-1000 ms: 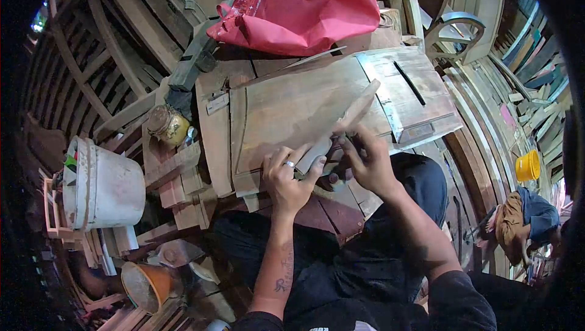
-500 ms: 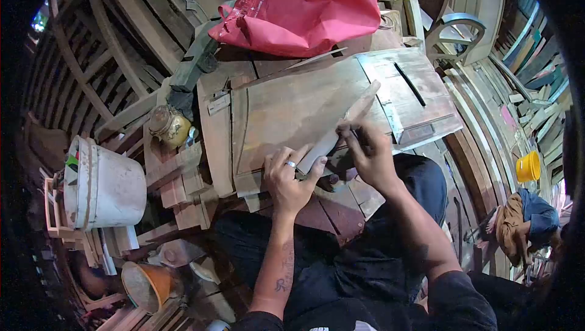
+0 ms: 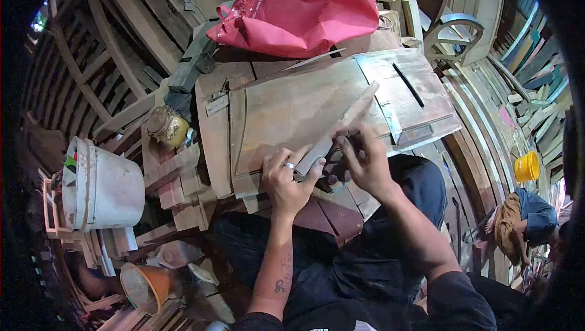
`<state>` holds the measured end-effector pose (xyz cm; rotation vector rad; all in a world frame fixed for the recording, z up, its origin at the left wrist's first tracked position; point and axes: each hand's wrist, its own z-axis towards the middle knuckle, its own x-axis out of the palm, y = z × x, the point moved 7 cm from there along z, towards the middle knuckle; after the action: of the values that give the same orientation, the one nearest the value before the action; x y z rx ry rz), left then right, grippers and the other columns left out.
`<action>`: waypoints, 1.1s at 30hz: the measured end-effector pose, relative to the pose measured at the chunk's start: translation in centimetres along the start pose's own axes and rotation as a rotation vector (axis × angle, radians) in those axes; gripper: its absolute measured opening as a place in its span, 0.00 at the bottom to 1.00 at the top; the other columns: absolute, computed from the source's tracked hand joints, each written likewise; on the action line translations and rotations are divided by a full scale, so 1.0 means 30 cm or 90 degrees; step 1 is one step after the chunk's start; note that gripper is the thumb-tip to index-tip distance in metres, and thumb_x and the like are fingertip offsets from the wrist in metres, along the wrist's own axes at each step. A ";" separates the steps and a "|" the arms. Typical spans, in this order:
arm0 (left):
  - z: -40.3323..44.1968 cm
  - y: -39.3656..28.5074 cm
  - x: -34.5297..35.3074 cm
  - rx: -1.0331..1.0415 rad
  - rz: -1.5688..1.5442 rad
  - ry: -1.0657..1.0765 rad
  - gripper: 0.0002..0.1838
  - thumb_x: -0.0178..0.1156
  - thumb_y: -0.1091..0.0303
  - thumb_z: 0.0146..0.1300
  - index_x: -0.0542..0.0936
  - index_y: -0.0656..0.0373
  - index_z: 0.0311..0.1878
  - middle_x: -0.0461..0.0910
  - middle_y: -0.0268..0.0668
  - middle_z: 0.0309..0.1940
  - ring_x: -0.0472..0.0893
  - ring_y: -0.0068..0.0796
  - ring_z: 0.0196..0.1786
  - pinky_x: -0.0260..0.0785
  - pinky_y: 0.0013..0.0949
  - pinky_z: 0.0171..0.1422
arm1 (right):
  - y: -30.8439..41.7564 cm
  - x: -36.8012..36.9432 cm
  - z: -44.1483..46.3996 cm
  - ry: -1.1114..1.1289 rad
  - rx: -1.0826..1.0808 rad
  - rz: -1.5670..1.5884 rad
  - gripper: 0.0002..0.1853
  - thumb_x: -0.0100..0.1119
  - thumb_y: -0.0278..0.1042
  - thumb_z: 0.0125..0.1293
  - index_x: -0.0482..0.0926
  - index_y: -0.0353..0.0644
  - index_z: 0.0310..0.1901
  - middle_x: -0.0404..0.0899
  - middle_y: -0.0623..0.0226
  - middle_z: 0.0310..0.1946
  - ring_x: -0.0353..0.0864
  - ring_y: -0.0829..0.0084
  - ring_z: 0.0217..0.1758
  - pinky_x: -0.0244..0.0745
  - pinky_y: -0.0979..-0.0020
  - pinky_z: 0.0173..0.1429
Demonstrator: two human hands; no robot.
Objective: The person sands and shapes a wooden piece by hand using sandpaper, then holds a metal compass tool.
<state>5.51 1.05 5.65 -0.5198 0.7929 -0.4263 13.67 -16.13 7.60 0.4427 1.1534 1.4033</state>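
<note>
A long, pale, curved wooden piece slants over a flat wooden panel. Its near end is gripped between the thumb and fingers of my left hand, which wears a ring. At the middle of the piece, my right hand has its fingers pinched together against the edge. Whatever may be between those fingers is too small to make out. Below the piece, between my hands, a dark rounded object is partly hidden. A thin black strip lies on the panel's right part.
A pink bag lies behind the panel. At left are a white bucket, a jar and an orange bucket. A yellow bucket stands at right, near another person. Wood is stacked on both sides.
My right hand has shifted slightly along the edge of the wooden piece, a little up and then back down. My left hand keeps its hold, almost unmoved.
</note>
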 end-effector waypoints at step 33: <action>0.001 -0.009 -0.007 0.025 0.013 0.001 0.18 0.76 0.52 0.64 0.92 0.55 0.49 0.82 0.34 0.33 0.81 0.40 0.38 0.67 0.44 0.49 | -0.051 -0.008 0.019 0.026 0.041 0.014 0.07 0.65 0.24 0.76 0.82 0.36 0.52 0.89 0.50 0.36 0.93 0.57 0.37 0.84 0.63 0.42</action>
<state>5.36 0.96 5.96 -0.4750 0.7893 -0.4221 15.00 -16.43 6.66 0.4761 1.2331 1.4029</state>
